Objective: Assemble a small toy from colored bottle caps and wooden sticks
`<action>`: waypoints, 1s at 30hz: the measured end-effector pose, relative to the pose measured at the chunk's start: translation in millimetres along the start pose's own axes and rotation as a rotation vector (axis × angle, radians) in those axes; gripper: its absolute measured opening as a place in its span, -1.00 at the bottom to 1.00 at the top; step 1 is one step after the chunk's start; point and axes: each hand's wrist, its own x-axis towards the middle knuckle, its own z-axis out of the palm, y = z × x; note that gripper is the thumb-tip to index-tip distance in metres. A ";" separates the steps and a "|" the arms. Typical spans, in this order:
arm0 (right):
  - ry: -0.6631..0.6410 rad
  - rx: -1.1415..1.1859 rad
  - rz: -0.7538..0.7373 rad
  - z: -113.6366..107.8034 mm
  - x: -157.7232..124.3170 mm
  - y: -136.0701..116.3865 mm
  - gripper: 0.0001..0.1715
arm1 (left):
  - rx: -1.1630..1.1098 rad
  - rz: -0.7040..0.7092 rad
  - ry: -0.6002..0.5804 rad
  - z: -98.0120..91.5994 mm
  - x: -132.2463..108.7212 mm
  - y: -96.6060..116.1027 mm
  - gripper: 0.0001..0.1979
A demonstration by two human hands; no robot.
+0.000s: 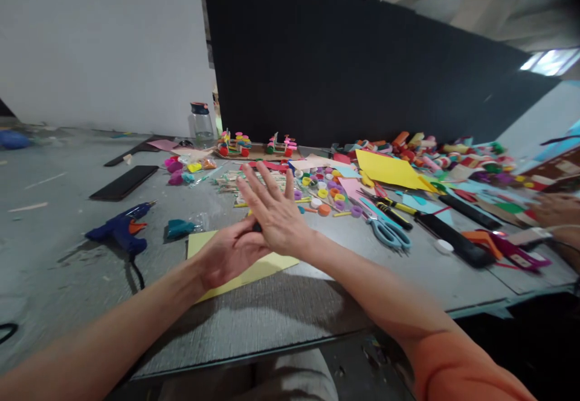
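My right hand (278, 220) is spread flat, back upward, with its fingers apart and pointing away from me. It lies across the fingers of my left hand (226, 255), which is turned palm inward with its thumb toward the right. A small dark thing (257, 227) shows between the two hands, mostly covered, and I cannot make out what it is. Beneath them a pale yellow sheet of paper (254, 275) rests on the grey table (290, 310). Just beyond my fingertips lies a pile of thin wooden sticks (226, 180).
To the left are a blue glue gun (120, 227), a black phone-like slab (124, 182) and a teal packet (180, 227). Colourful bottle caps (322, 193), scissors (387, 232) and pliers (394, 214) lie right. Small toy cars (233, 145) and a bottle (200, 122) stand behind. Another person's hand (555, 211) is far right.
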 end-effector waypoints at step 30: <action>0.101 0.517 0.160 -4.1 -54.9 19.8 -0.94 | 0.438 0.223 0.245 -14.9 4.6 -17.4 -0.72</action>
